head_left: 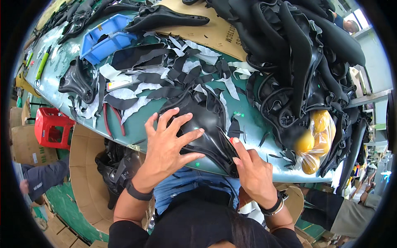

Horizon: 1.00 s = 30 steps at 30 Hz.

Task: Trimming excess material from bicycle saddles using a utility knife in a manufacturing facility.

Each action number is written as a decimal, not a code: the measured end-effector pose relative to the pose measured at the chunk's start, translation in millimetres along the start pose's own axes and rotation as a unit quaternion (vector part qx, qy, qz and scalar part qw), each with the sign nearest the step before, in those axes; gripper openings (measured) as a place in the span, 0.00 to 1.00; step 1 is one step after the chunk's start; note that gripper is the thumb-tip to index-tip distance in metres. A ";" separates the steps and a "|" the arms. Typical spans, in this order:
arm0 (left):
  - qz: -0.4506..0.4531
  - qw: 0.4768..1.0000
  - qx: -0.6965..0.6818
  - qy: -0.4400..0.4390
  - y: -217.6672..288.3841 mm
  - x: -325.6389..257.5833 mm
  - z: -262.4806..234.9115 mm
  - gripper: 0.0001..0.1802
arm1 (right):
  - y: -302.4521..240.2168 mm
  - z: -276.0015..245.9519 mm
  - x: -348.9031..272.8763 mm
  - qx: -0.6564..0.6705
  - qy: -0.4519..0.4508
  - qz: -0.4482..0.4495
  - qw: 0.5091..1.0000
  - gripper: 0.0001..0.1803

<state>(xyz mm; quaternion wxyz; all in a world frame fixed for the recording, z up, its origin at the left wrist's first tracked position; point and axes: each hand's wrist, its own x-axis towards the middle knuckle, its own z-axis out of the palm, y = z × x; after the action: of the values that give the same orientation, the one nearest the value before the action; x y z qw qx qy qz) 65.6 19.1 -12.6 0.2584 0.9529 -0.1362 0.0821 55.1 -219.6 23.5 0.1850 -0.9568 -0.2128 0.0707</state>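
Shell (204,113), black, glossy, saddle-shaped, lies hollow side up (looks like) at near edge of green tabletop (254,124), mid-scene; narrow end points near-right, at or just over the edge. L hand (167,142) spread flat-ish over its left side, fingers apart, seemingly pressing, not gripping. R hand (254,171) closed around a small red-ended tool, prob. a cutter (232,141), tip at shell's right flank nr narrow end; exact blade contact can't tell.

To do it well, IMO: keep L fingertips out of the blade's line, esp. thumb nr narrow end; press firmly so shell can't spin; short, shallow strokes along the rim, blade angled away from the outer skin; turn the shell rather than twist the wrist. Overhang could tip, so brace it.

Just beyond: blk & white offcuts (151,78) strewn far & left, w/ red-handled pliers (106,120) left, nr edge. Worth clearing scraps from under shell so it sits steady. Far left, blue bin (113,43); right, heap of blk saddle parts (297,53) + clear bag of yellow round items (322,136). Near-left, below table, open cardboard box (87,177) w/ more blk parts.
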 end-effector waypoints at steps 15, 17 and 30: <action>-0.004 0.999 -0.046 -0.008 -5.9 0.6 -4.7 0.32 | 8.5 -35.7 -32.6 0.032 -0.048 0.022 0.998 0.28; -0.002 0.999 -0.045 -0.007 -9.7 1.7 -4.0 0.34 | 4.7 -24.8 -21.0 0.032 -0.034 -0.007 0.999 0.29; 0.001 0.999 -0.050 -0.020 -12.1 3.1 -7.2 0.32 | 24.6 -34.7 -23.0 -0.074 -0.205 -0.129 0.967 0.39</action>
<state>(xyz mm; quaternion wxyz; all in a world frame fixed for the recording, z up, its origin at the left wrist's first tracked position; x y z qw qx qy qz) 71.5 32.1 -11.5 0.3033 0.9399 -0.1465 0.0562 51.2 -261.5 47.3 0.0738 -0.8975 -0.3720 0.2251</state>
